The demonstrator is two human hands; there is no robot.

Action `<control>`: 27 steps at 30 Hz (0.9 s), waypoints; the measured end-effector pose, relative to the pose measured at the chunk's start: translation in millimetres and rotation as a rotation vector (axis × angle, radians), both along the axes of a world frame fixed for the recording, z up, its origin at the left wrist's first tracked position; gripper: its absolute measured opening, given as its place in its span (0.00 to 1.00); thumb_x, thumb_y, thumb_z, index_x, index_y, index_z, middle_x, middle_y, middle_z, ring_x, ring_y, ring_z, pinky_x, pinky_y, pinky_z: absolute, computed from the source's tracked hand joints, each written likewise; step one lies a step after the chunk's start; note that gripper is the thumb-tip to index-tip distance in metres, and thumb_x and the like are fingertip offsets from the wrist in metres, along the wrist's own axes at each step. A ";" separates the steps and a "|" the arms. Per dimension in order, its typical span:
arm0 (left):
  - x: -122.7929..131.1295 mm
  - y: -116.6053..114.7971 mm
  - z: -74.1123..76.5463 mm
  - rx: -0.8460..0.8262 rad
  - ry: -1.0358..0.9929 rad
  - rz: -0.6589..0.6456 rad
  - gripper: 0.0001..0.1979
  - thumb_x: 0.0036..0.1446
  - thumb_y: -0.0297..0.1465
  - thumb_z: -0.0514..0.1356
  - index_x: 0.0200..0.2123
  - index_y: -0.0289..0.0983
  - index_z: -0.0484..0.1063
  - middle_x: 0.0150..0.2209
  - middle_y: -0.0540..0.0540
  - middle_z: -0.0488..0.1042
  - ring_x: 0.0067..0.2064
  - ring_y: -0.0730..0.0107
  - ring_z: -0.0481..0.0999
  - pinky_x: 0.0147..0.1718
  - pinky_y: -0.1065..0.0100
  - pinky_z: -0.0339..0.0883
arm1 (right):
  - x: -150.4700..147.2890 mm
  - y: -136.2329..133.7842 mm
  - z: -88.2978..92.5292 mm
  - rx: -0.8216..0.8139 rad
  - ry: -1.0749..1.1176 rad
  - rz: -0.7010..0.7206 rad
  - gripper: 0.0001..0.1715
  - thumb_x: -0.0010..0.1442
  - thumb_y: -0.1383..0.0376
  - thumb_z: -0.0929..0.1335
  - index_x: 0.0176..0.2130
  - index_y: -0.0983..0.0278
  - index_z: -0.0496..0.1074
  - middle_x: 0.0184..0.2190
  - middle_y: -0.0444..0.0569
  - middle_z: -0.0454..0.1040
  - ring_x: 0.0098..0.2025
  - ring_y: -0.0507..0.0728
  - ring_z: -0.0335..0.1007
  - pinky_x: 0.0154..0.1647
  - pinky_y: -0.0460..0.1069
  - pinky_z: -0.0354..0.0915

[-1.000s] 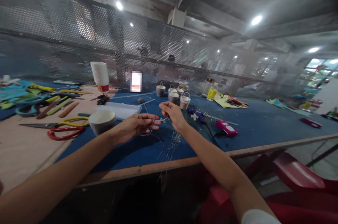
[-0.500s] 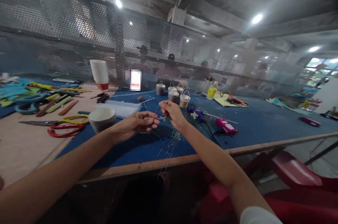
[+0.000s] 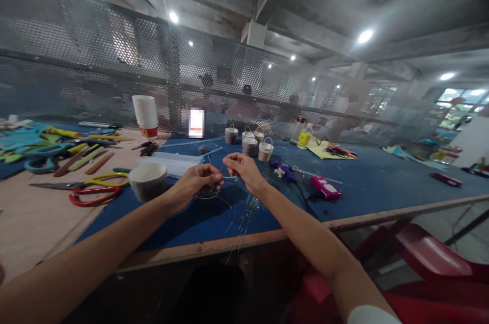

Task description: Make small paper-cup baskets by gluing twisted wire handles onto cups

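Between the fingertips of both hands runs a thin wire [image 3: 222, 167], above the blue tabletop [image 3: 183, 230]. My left hand [image 3: 196, 183] is closed in a pinch on it. Close by, my right hand [image 3: 243, 170] also pinches the wire, thumb against forefinger. Beneath the hands lies a looped piece of wire [image 3: 208, 196], partly hidden. A bundle of loose thin wires [image 3: 249, 209] lies below my right wrist, its ends over the table edge. Left of my left hand stands a grey cup with a pale inside [image 3: 148, 184].
Small grey pots with handles [image 3: 249, 144] stand behind my hands. To the right lie a blue glue gun [image 3: 283, 171] and a magenta box [image 3: 325, 188]. Red-and-yellow scissors [image 3: 95, 194] and stacked paper cups [image 3: 145, 114] are left. A perforated metal screen [image 3: 153, 66] stands behind.
Both hands have drawn closer together, the right one shifting slightly left and the left one turning its fingers inward around the wire. The view has tilted slightly upward.
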State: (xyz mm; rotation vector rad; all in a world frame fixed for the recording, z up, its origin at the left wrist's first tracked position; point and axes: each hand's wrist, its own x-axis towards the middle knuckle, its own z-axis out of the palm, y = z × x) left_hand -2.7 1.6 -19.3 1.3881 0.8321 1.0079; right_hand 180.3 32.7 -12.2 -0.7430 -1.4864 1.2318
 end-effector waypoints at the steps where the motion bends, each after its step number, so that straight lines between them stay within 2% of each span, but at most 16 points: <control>1: -0.2 -0.4 0.5 -0.002 0.003 -0.010 0.12 0.52 0.37 0.69 0.32 0.36 0.73 0.31 0.48 0.78 0.30 0.73 0.76 0.29 0.73 0.65 | 0.1 0.2 -0.3 0.004 -0.002 0.006 0.20 0.50 0.53 0.75 0.36 0.65 0.74 0.20 0.39 0.68 0.23 0.48 0.60 0.27 0.45 0.56; 7: -0.3 -0.8 3.0 -0.047 -0.024 -0.039 0.12 0.52 0.38 0.68 0.33 0.36 0.73 0.32 0.47 0.79 0.30 0.73 0.76 0.29 0.72 0.65 | 0.1 -0.8 0.9 0.038 -0.003 -0.019 0.19 0.51 0.53 0.74 0.35 0.65 0.74 0.19 0.40 0.69 0.22 0.48 0.60 0.25 0.45 0.54; 13: 0.9 0.2 2.7 0.089 0.047 0.087 0.12 0.49 0.36 0.70 0.31 0.35 0.74 0.29 0.47 0.78 0.28 0.69 0.77 0.26 0.71 0.63 | -2.1 -7.4 5.0 0.064 -0.029 -0.022 0.18 0.52 0.53 0.74 0.34 0.64 0.73 0.20 0.40 0.70 0.23 0.48 0.62 0.26 0.45 0.55; 16: -0.1 -2.1 3.6 0.053 0.012 0.030 0.12 0.50 0.37 0.69 0.30 0.35 0.74 0.30 0.46 0.79 0.30 0.69 0.77 0.29 0.70 0.65 | -2.5 -8.2 5.1 0.070 -0.055 0.001 0.19 0.53 0.52 0.73 0.36 0.64 0.75 0.21 0.41 0.71 0.24 0.49 0.62 0.27 0.45 0.56; 20: -0.4 -5.2 4.9 -0.046 -0.018 -0.043 0.12 0.50 0.38 0.69 0.31 0.35 0.75 0.32 0.44 0.80 0.31 0.69 0.78 0.31 0.69 0.67 | -4.1 -7.5 3.6 0.055 -0.052 -0.002 0.18 0.52 0.52 0.74 0.33 0.65 0.75 0.20 0.41 0.71 0.23 0.49 0.62 0.27 0.46 0.56; 25: 1.3 -7.4 6.5 -0.008 0.020 0.041 0.12 0.47 0.36 0.71 0.31 0.36 0.76 0.29 0.47 0.79 0.30 0.69 0.77 0.28 0.71 0.64 | -5.9 -9.0 3.2 0.066 -0.036 -0.020 0.19 0.50 0.52 0.75 0.30 0.64 0.71 0.19 0.40 0.70 0.23 0.49 0.63 0.27 0.45 0.56; 27: 1.3 -8.1 7.1 0.018 0.021 0.031 0.11 0.47 0.36 0.71 0.30 0.35 0.76 0.29 0.46 0.79 0.30 0.69 0.76 0.29 0.71 0.64 | -5.9 -9.6 3.4 0.075 -0.046 -0.029 0.19 0.50 0.52 0.75 0.30 0.64 0.71 0.19 0.40 0.70 0.23 0.49 0.63 0.27 0.46 0.57</control>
